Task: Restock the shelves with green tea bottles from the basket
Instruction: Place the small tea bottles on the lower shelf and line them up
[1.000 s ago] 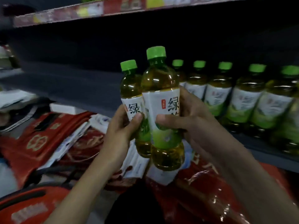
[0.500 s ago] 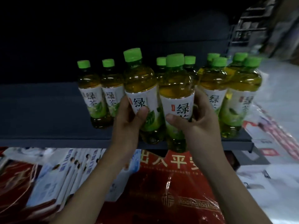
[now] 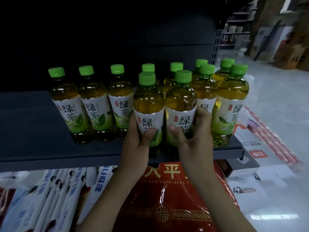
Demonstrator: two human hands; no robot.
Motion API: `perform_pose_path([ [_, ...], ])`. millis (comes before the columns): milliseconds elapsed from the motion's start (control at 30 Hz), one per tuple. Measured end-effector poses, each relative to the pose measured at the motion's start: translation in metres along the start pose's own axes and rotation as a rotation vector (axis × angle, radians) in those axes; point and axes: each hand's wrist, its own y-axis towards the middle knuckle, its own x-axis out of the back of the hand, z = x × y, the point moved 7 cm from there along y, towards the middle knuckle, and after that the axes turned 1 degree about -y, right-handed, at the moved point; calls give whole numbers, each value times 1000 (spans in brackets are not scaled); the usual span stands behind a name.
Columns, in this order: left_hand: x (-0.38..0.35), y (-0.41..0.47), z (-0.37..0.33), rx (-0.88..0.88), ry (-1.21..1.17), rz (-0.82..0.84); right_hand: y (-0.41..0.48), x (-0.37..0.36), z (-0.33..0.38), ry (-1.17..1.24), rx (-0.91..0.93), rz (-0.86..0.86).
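Two hands, each wrapped round one thing: my left hand (image 3: 136, 144) grips the left bottle (image 3: 148, 104); my right hand (image 3: 195, 141) grips the right bottle (image 3: 180, 104); both are upright, side by side, at the dark shelf (image 3: 33, 131) front edge; other green tea bottles (image 3: 93, 104) stand behind and beside them.

Dim store light reaches the shelf (image 3: 33, 124) from the front and right, leaving the recess behind the bottles (image 3: 93, 104) almost black. Small bright highlights glint on the bottles' shoulders; hard white glare streaks the red plastic bag (image 3: 175, 206) below. The pale floor (image 3: 275, 97) at right is the brightest patch, soft and blurred. The centre is sharp, while wide-angle distortion bends the shelf edge and smears the corners.
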Motion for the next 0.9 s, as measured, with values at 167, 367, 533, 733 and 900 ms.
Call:
perform_pose_path([
  [167, 7, -10, 12, 39, 366, -54, -11, 4, -2, -411, 10, -73],
  [367, 12, -16, 6, 32, 350, -131, -19, 1, -5, -392, -2, -58],
  [533, 10, -10, 6, 15, 420, -155, -13, -6, -3, -484, 34, -102],
  [733, 8, 2, 9, 42, 406, -212, -5, -14, -8, -587, 19, -118],
  [900, 4, 2, 11, 31, 373, -268, 2, -20, -11, -682, 4, -127],
])
